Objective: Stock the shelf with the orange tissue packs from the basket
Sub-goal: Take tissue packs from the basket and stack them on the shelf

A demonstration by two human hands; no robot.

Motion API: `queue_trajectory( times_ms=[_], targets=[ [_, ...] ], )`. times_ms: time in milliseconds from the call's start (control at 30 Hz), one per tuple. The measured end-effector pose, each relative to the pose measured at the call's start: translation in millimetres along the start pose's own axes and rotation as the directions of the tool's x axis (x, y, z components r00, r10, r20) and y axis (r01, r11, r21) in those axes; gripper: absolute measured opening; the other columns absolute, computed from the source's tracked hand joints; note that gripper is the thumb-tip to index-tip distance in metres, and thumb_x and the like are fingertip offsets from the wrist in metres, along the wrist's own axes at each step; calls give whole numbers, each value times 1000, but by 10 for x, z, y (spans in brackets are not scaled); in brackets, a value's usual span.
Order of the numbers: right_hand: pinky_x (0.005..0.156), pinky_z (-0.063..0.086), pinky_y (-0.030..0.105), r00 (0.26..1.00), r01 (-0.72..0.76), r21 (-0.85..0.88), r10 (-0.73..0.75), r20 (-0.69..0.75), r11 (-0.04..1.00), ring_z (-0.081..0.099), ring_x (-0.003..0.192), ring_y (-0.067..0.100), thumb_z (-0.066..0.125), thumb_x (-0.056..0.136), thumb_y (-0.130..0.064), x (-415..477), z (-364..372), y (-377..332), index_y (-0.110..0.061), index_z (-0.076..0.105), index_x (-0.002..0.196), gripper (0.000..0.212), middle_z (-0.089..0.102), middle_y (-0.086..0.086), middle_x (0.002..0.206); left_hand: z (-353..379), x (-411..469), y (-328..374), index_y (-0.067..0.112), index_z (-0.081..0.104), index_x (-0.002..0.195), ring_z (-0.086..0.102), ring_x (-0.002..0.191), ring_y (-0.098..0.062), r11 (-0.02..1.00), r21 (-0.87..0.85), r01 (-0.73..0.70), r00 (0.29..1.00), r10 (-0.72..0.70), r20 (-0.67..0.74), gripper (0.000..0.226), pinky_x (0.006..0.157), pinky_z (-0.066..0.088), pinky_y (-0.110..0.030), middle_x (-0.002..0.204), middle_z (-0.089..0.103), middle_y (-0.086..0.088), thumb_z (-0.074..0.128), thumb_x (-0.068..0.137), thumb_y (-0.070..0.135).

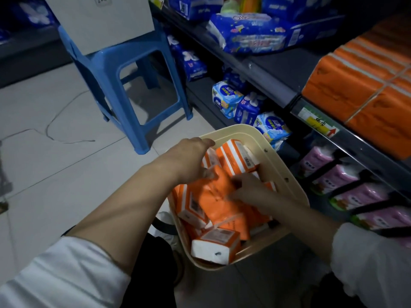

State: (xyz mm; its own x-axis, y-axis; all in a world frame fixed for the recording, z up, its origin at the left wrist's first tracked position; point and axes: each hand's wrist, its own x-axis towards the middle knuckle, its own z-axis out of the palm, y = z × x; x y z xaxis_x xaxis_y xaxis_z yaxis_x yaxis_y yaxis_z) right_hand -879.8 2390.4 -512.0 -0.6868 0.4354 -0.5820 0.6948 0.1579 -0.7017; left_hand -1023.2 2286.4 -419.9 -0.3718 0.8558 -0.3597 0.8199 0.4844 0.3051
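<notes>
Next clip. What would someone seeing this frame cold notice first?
The cream basket at bottom centre, heaped with orange tissue packs, draws the eye, with the left hand and right hand both down among them; blur hides whether either has a grip. Next is the matching stack of orange packs on the shelf at right, then the blue stool upper left carrying a white box.

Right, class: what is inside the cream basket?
Jumbled orange tissue packs, with the left hand and right hand among them. The basket floor and any lower packs are covered.
</notes>
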Motion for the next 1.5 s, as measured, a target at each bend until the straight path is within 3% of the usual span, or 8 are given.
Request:
queue_trajectory(
  times_ms=[67,233,400,567,933,1100,1300,1500],
  targets=[
    [66,48,11,990,133,112,-136,25,985,57,84,8,70,75,0,-80,-212,-185,-12,61,108,36,61,-4,95,-27,5,0,19,23,146,39,129,-25,999,-26,31,999,-31,22,86,104,34,-34,143,41,-6,72,78,39],
    [83,50,23,947,319,286,-315,-63,903,59,90,7,70,76,0,-137,-460,-338,-22,60,104,38,63,-3,96,-144,-5,36,18,49,122,55,102,-22,990,-134,33,990,-50,-128,60,86,46,-34,115,59,-4,76,73,37],
    [89,42,28,992,104,201,-87,-90,974,53,111,13,62,84,-43,53,-345,4,-16,55,120,45,58,-1,119,-218,-42,-13,14,49,112,52,100,-29,984,-136,114,892,-162,-421,51,79,43,-36,111,54,-9,76,74,34],
    [95,44,34,988,-154,20,153,28,988,54,115,21,57,89,-35,111,32,362,-11,51,128,45,55,7,131,-238,-56,10,16,47,116,52,100,-28,977,-181,114,889,-181,-421,54,82,46,-40,110,50,-5,76,74,34],
    [98,42,51,932,-361,218,344,116,906,53,116,31,56,90,-26,72,306,485,-19,44,132,44,52,9,131,-253,-22,52,14,48,115,50,100,-26,986,-163,36,901,-103,-422,53,87,44,-43,108,51,-6,75,74,36],
    [87,43,37,967,-244,272,253,0,931,52,112,25,53,89,-16,20,160,359,-17,47,125,37,54,5,123,-254,-3,87,14,48,110,49,95,-25,981,-191,21,896,-104,-433,49,82,44,-42,104,47,-4,74,75,36],
    [66,50,24,954,6,264,74,-292,965,61,70,7,62,78,-4,-247,-368,254,-18,67,83,16,67,-3,78,-236,23,228,12,44,97,44,85,-21,951,-291,-102,824,-83,-560,42,70,34,-33,93,45,-4,74,76,33],
    [62,41,37,884,94,270,44,-465,958,51,67,20,52,79,-11,-710,-899,201,-20,51,60,21,54,6,65,-177,-53,571,14,38,94,48,81,-20,890,-402,-215,797,-78,-599,42,65,31,-31,87,52,-3,73,78,31]
  ],
)
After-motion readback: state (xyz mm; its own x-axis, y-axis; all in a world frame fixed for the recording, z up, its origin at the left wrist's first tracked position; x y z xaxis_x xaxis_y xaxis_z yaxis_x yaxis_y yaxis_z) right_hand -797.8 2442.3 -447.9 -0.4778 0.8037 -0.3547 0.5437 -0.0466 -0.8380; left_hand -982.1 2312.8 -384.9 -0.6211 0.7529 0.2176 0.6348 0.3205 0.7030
